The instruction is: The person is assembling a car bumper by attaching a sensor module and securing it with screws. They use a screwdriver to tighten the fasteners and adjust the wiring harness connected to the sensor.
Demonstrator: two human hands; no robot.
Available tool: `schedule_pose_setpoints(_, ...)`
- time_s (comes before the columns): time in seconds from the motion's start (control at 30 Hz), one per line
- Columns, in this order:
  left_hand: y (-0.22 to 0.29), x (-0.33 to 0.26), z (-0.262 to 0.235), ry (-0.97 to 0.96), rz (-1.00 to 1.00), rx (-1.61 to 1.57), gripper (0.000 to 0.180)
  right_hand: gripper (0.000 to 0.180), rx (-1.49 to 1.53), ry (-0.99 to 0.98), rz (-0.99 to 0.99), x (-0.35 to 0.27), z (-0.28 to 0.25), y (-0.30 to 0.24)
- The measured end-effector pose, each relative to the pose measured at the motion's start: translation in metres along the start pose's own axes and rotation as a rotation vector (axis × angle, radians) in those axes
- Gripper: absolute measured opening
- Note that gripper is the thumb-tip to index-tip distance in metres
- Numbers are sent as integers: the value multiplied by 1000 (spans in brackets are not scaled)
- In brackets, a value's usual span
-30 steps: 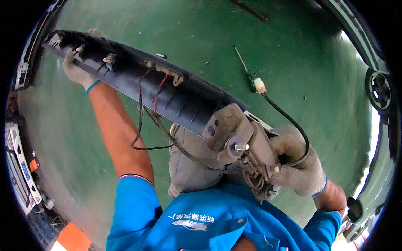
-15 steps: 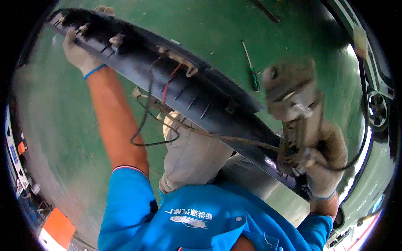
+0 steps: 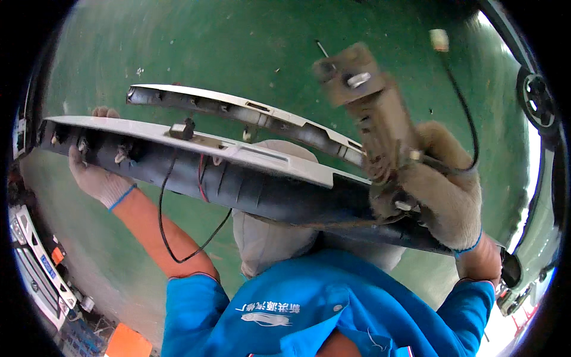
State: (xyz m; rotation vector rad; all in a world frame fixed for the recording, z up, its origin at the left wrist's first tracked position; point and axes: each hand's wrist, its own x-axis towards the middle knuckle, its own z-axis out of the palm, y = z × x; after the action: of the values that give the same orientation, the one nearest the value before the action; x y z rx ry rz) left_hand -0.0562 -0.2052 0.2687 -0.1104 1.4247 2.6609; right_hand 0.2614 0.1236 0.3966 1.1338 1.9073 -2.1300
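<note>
My gloved left hand (image 3: 98, 178) grips the left end of a long car trim panel (image 3: 267, 184), black inside with a pale upper face, held across my body. A second pale strip (image 3: 238, 110) runs just beyond it; I cannot tell whether the two are joined. My gloved right hand (image 3: 443, 190) clutches the panel's right end together with a brown metal latch unit (image 3: 369, 101) that sticks upward. A black cable with a white plug (image 3: 440, 40) arcs from the latch. Thin wires (image 3: 163, 220) dangle below the panel.
Green floor (image 3: 208, 47) lies below, with a small tool (image 3: 321, 47) on it. A vehicle wheel and body (image 3: 538, 101) curve along the right edge. Another vehicle's front (image 3: 30, 262) is at the left, an orange object (image 3: 128, 344) at the bottom.
The panel has swung flatter across my body, its pale face now up. My right hand rose with the latch, which now points up. The left hand dropped lower.
</note>
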Motion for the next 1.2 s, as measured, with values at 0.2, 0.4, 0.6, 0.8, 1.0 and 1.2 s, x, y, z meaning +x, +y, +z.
schedule_pose_setpoints(0.2, 58, -3, -61, 312, 501, 503, 44, 33, -36, -74, 46, 2, -12, -1)
schedule_pose_setpoints(0.4, 58, -159, 53, -409, 952, 1140, 31, 23, 52, -35, -3, 10, -20, 9)
schedule_pose_setpoints(0.6, -23, -216, 131, -1239, 750, 1539, 43, 29, 80, -70, 122, 18, -23, -9)
schedule_pose_setpoints(0.8, -1, -240, 136, -1390, 462, 1121, 42, 48, 109, -138, 105, 15, -25, -7)
schedule_pose_setpoints(1.0, -39, -254, 131, -1558, -206, 1097, 22, 42, -68, -92, 77, 21, -23, -8)
schedule_pose_setpoints(1.2, -44, -246, 140, -927, -1126, 819, 29, 34, -137, -86, -124, 20, -17, -1)
